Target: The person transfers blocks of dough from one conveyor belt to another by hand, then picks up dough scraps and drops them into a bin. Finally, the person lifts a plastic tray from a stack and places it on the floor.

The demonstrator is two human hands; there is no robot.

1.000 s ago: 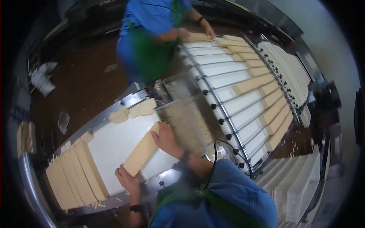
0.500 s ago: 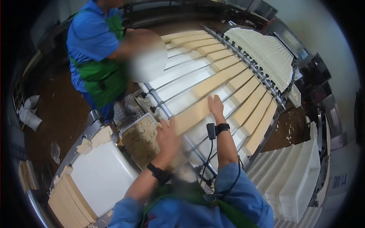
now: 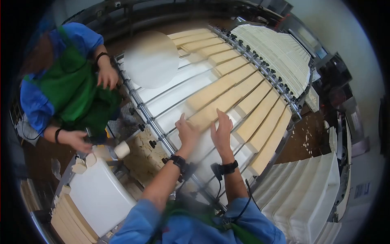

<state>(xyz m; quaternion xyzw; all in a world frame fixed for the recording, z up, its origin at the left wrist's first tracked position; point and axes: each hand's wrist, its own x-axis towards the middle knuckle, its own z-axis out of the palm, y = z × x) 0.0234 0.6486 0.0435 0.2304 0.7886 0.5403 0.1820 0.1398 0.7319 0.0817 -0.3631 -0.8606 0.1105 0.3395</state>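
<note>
A long pale-yellow slab (image 3: 219, 109) lies in a lane between thin metal rods on a white conveyor bed (image 3: 162, 107). My left hand (image 3: 187, 133) is at the left corner of its near end, fingers apart. On the right side of that same end, my right hand (image 3: 222, 132) has its fingers stretched out and the thumb apart. Neither hand is wrapped round the slab. Similar slabs (image 3: 260, 126) lie in the lanes to the right, and another slab (image 3: 209, 94) lies in the lane to the left.
At the left, a person in a green apron (image 3: 83, 83) reaches toward offcuts (image 3: 87, 160) on a white-topped table (image 3: 97, 195). More slabs (image 3: 71, 221) are stacked there. A bin of scraps (image 3: 144, 152) stands by the conveyor. White ribbed trays (image 3: 300, 199) are at the right; a metal bar with black knobs (image 3: 260, 63) crosses ahead.
The slab under my hands has slid forward up its lane, and my left hand has moved up and right with it. The other person has turned toward the white-topped table.
</note>
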